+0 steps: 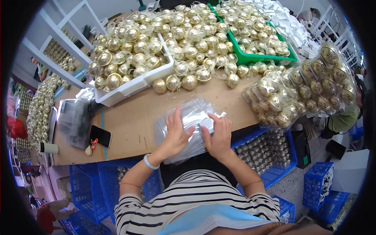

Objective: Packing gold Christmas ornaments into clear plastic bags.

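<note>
A stack of clear plastic bags lies on the cardboard-covered table directly in front of me. My left hand rests on the bags, its fingers stretched out and the thumb apart, pointing toward the right hand. On the other side my right hand has a small white card-like piece between its thumb and forefinger, just over the bags. Whether that piece is flat or folded cannot be made out. Beyond the bags are loose gold ball ornaments, many in thin clear wrapping.
A white bin and a green bin hold gold balls. Bagged balls stand at the right edge, white pieces at the back. A phone and dark plastic film lie left. Blue crates stand below.
</note>
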The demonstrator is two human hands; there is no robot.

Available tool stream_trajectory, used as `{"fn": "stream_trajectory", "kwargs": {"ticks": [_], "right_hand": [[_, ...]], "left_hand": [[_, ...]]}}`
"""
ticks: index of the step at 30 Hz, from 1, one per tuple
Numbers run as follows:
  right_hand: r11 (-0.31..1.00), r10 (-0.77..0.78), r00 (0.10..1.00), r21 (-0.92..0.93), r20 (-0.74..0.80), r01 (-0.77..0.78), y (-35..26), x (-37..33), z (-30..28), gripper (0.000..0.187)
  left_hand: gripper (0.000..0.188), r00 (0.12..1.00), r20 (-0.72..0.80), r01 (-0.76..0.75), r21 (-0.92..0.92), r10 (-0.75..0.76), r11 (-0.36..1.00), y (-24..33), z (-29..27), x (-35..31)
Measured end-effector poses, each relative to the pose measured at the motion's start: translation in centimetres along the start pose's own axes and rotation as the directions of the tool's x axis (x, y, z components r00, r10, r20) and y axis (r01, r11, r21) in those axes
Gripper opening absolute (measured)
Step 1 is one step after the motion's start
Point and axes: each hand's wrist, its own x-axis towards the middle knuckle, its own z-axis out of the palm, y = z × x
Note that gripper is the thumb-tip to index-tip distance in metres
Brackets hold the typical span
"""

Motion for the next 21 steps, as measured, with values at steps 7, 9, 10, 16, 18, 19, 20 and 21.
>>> {"fn": "stream_trajectory", "kwargs": {"ticks": [7,9,10,16,18,19,20,21], "right_hand": [[0.515,-0.412,0.779,0.584,-0.472,0.627,-1.5,8.7,-0.9,0.067],[0.586,-0.461,0.784,0.521,-0.416,0.621,-2.3,9.9,-2.1,0.067],[0.657,-0.494,0.797,0.451,-0.347,0.604,-2.7,10.3,-2.7,0.067],[0.566,-0.614,0.757,0.543,-0.225,0.621,-2.5,7.7,-3.9,0.063],[0.639,-0.539,0.813,0.521,-0.221,0.566,-2.4,8.5,-3.9,0.060],[0.603,-0.243,0.916,0.691,-0.318,0.400,-3.6,8.5,-2.0,0.077],[0.600,-0.248,0.915,0.691,-0.319,0.403,-4.2,8.7,-1.9,0.077],[0.430,-0.217,0.969,0.879,-0.119,0.204,-4.8,9.0,-2.1,0.089]], "left_hand": [[0.122,0.982,0.103,0.005,-0.856,0.160,0.518,5.8,-10.2,-0.7],[0.115,0.975,-0.181,-0.223,-0.818,0.131,0.530,5.4,-8.1,-2.4],[0.109,0.891,-0.442,-0.422,-0.726,0.102,0.544,5.2,-7.1,-2.8],[0.053,0.859,-0.468,-0.473,-0.567,0.209,0.674,4.8,-5.2,-4.2],[0.042,0.826,-0.533,-0.517,-0.585,0.184,0.625,5.5,-5.5,-3.6],[0.042,0.826,-0.533,-0.518,-0.583,0.187,0.626,5.5,-5.9,-3.4],[0.036,0.841,-0.513,-0.474,-0.551,0.169,0.687,5.4,-6.3,-3.2],[0.032,0.855,-0.496,-0.427,-0.514,0.149,0.744,5.5,-6.6,-3.0]]}}
